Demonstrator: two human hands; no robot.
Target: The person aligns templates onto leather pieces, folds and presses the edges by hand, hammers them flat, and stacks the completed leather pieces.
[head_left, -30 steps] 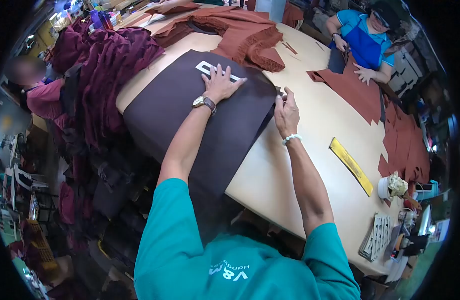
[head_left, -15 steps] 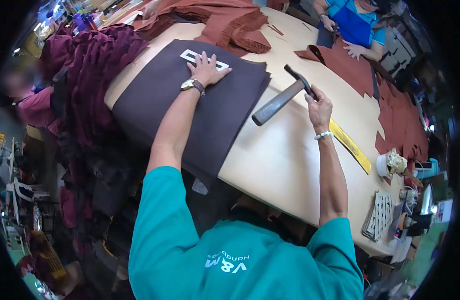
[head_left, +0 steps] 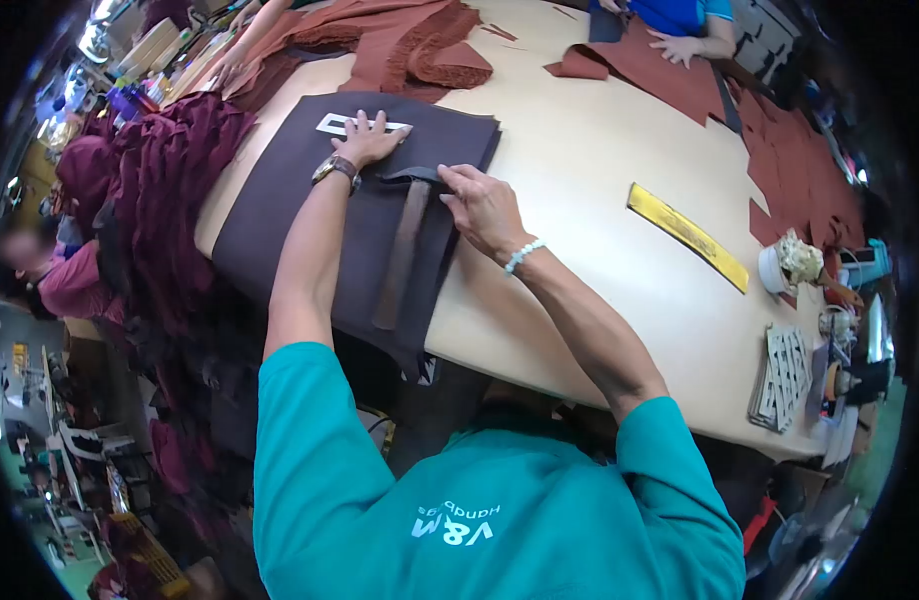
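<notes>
My left hand (head_left: 369,140) lies with fingers spread on a white rectangular frame (head_left: 330,123) with slots in it. That frame rests near the far side of a stack of dark purple-grey sheets (head_left: 275,205). In my right hand (head_left: 488,212) is a hammer (head_left: 408,240), gripped at its head, with the wooden handle pointing back toward me over the sheets. The hammer head is close to my left wrist, which wears a watch. My right fingers partly cover the head.
A yellow strip (head_left: 688,238) lies on the pale table (head_left: 570,290) to the right. Rust-brown material (head_left: 410,55) is spread at the back, maroon fabric (head_left: 170,170) piled at left. White slotted templates (head_left: 780,375) sit near the right edge. A co-worker's hand (head_left: 676,47) rests on brown material.
My right hand has brought the hammer left, from above the bare table to over the dark sheets, its handle swinging toward me. My left hand stays on the white frame. The view has shifted.
</notes>
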